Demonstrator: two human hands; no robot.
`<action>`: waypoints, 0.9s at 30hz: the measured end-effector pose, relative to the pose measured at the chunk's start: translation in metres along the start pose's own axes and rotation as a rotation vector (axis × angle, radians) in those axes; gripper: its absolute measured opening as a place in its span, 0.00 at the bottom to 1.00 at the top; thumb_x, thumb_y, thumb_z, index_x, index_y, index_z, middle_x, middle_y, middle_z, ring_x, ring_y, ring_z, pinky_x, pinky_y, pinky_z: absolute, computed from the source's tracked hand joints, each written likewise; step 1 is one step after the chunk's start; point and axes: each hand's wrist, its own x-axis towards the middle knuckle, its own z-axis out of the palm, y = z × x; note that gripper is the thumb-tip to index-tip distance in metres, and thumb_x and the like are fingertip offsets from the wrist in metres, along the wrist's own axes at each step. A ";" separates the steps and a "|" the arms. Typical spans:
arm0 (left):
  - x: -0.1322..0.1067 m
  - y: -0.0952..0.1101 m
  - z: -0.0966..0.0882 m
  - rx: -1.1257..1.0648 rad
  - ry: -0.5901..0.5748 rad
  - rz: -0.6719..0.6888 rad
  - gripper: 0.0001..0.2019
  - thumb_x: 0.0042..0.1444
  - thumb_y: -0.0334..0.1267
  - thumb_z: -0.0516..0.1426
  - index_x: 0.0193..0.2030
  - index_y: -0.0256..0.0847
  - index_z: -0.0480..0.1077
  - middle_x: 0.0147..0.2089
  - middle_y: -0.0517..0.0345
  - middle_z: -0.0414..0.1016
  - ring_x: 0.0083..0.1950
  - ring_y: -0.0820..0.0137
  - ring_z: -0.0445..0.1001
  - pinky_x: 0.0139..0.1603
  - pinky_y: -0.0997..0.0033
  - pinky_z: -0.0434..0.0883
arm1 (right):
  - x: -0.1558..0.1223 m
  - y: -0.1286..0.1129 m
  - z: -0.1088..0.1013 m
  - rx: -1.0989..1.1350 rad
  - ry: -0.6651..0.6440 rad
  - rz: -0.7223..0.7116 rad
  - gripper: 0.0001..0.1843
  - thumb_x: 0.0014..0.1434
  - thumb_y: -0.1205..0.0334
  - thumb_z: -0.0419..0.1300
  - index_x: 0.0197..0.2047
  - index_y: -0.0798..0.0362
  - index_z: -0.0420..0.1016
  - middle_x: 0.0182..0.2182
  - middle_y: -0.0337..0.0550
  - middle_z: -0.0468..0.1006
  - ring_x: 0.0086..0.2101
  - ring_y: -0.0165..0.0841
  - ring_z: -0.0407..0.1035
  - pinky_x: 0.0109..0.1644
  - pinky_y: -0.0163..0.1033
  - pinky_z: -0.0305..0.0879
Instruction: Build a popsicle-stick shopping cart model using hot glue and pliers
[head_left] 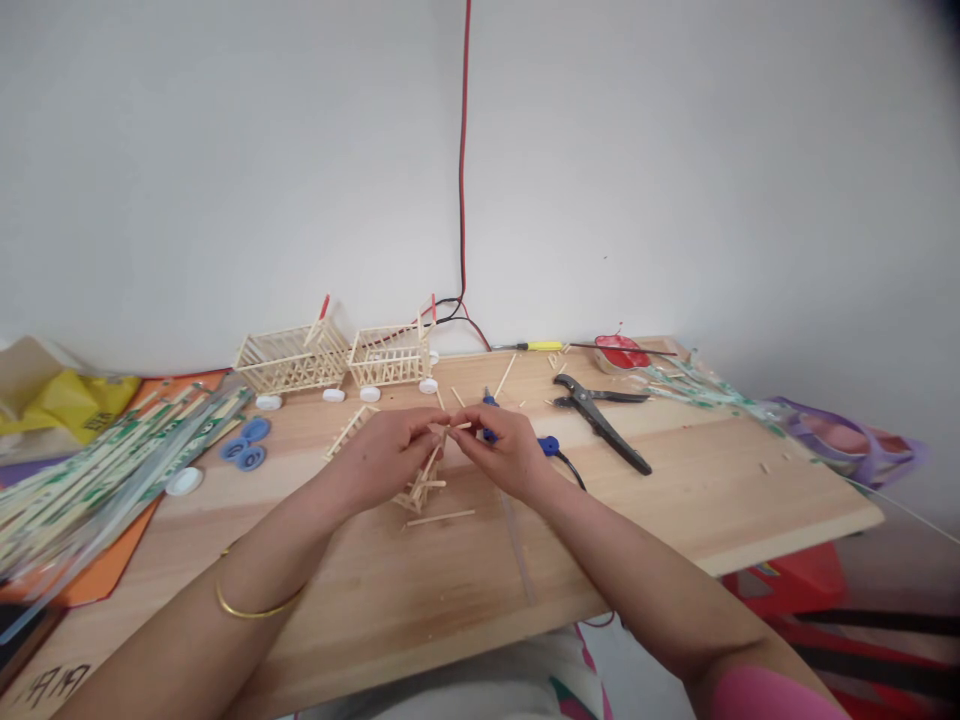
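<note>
My left hand [390, 452] and my right hand [501, 445] meet over the middle of the wooden board [675, 490]. Both pinch a thin wooden stick [459, 427] between their fingertips. Under the hands sits a small, half-built frame of wooden sticks [421, 488], which the left hand also touches. One loose stick [441, 518] lies just in front of the frame. A blue-handled tool with a black cord [550, 447] lies behind my right hand.
Two finished stick carts [292, 358] [390, 355] with white cap wheels stand at the back. Black pliers [600, 420], a yellow-handled screwdriver [544, 346], blue caps [246, 447] and a white cap [184, 481] lie around. Wrapped stick packets [97, 470] pile at left.
</note>
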 end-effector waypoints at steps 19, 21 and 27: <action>-0.002 0.005 -0.002 -0.079 0.030 -0.032 0.18 0.58 0.35 0.47 0.56 0.42 0.62 0.26 0.63 0.73 0.25 0.73 0.69 0.30 0.74 0.63 | 0.000 0.000 0.001 0.010 0.002 0.004 0.05 0.58 0.62 0.58 0.36 0.52 0.74 0.28 0.39 0.77 0.27 0.28 0.68 0.33 0.32 0.62; -0.002 0.005 -0.002 -0.090 0.008 -0.022 0.16 0.59 0.35 0.47 0.53 0.42 0.63 0.27 0.63 0.73 0.26 0.72 0.70 0.31 0.73 0.64 | 0.000 0.001 0.001 0.015 0.006 0.002 0.05 0.58 0.62 0.58 0.36 0.53 0.74 0.28 0.39 0.77 0.27 0.28 0.68 0.33 0.32 0.63; -0.003 0.006 -0.002 -0.096 -0.008 -0.019 0.12 0.59 0.36 0.47 0.47 0.41 0.65 0.27 0.63 0.73 0.26 0.72 0.69 0.30 0.74 0.64 | 0.001 -0.001 0.000 0.018 -0.019 0.016 0.06 0.59 0.61 0.57 0.36 0.53 0.74 0.29 0.40 0.77 0.28 0.29 0.69 0.34 0.33 0.63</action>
